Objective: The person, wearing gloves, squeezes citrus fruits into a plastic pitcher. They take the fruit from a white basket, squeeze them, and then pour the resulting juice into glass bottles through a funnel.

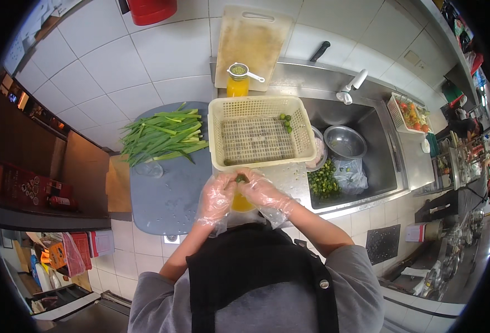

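My left hand and my right hand, both in thin clear plastic gloves, meet at the counter's front edge and together grip a small green citrus fruit. Right beneath it stands a container of orange-yellow liquid, partly hidden by my hands. Just behind my hands sits a cream plastic basket with a few small green fruits in its far right corner. A pile of squeezed green fruit halves lies in the sink to the right.
Long green onions lie on a blue-grey cutting board at left. A bottle of orange juice with a small strainer stands before a wooden board. The sink holds a metal bowl and a plastic bag.
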Tool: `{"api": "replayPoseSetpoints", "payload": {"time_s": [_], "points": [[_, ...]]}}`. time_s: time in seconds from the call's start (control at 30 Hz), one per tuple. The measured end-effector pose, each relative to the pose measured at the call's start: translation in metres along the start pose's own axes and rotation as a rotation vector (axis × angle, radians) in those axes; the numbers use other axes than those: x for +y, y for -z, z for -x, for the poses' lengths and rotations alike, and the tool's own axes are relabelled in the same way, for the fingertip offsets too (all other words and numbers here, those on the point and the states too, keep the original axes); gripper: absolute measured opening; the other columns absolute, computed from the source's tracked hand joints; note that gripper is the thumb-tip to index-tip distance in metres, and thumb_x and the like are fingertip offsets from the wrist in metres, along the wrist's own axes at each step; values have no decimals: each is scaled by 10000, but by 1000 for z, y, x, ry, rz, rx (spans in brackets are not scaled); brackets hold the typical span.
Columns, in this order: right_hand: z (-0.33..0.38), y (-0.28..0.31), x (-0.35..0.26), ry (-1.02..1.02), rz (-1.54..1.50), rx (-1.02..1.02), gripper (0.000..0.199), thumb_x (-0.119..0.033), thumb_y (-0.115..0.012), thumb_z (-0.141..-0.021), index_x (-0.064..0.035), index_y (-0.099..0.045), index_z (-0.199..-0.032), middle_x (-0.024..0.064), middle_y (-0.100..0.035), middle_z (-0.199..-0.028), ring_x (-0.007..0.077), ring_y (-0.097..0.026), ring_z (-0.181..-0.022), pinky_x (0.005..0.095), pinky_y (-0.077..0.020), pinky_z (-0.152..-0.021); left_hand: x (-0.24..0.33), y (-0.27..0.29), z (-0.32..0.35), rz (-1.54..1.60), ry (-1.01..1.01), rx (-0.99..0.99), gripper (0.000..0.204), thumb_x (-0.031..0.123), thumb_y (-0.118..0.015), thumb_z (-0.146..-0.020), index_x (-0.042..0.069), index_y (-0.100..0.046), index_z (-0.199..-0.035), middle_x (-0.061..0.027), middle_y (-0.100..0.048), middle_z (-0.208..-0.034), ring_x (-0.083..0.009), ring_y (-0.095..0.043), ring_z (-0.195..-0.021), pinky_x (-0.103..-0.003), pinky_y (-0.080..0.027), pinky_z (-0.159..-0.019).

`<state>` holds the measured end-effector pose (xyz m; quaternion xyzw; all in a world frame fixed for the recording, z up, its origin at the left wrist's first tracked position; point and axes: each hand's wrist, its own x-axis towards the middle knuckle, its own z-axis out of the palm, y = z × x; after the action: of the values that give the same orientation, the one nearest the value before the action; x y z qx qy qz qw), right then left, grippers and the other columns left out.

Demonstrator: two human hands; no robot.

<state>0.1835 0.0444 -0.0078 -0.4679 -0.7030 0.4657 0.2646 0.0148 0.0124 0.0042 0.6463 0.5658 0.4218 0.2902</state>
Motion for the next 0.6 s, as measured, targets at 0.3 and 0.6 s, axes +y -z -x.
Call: {"api": "replayPoseSetpoints", "payload": {"time_s": [0.3,0.6], "points": [[6,-18,38,209,527,41,171,-100,-521,-922,-6,-605,-1038,242,-652,-954,398,-651,-916,501,-502,-781,9,2,3,-76,-20,-122,205,108,-649,-840,36,-659,-1032,-214,-666,-957,-401,-632,-904,-463,-507,-795],[10,-22,34,222,151,114,201,-115,-486,-949,-9,-637,-870,183,-647,-870,352,-643,-825,441,-510,-740,-10,-6,8,-73,-172,-18,147,75,-626,-831,40,-624,-974,-208,-633,-916,-419,-607,-843,-481,-494,-740]]}}
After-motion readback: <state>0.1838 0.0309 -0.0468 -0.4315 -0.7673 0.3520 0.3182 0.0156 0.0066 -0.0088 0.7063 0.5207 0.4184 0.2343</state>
